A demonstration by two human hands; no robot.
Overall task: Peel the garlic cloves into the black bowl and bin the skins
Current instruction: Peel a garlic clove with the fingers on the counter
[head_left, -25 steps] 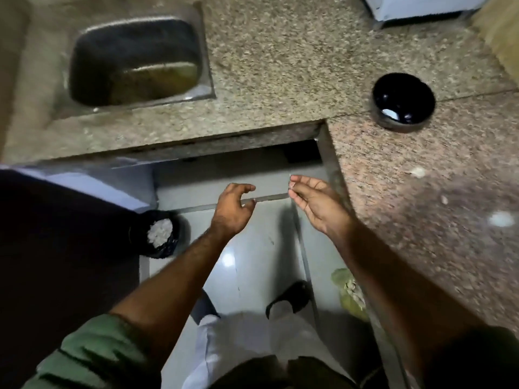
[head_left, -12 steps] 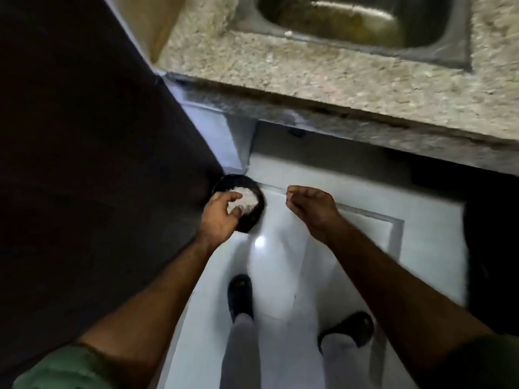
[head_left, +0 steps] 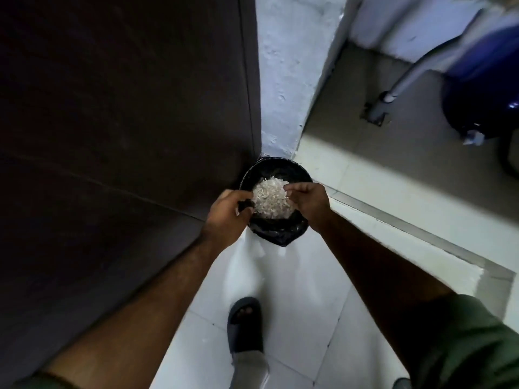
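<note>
A small bin [head_left: 276, 167] lined with a black bag stands on the floor in the corner, holding a heap of white garlic skins [head_left: 271, 200]. My left hand [head_left: 227, 211] is at the bin's left rim, its curled fingers gripping a fold of the black bag. My right hand [head_left: 307, 203] hangs over the right side of the bin. Its fingertips are bunched downward and pinch pale skins right at the heap's edge. The black bowl and the garlic cloves are out of view.
A dark cabinet side [head_left: 126, 108] rises close on the left, a white wall corner [head_left: 286, 80] behind the bin. A blue container [head_left: 483, 85] and a grey pipe [head_left: 404, 80] stand in the recess at the right. My sandalled foot [head_left: 244, 324] is on the white tiles.
I have turned from the counter and bent toward the bin. Both hands have moved from in front of the counter down over the bin. The sink and black bowl have left the view.
</note>
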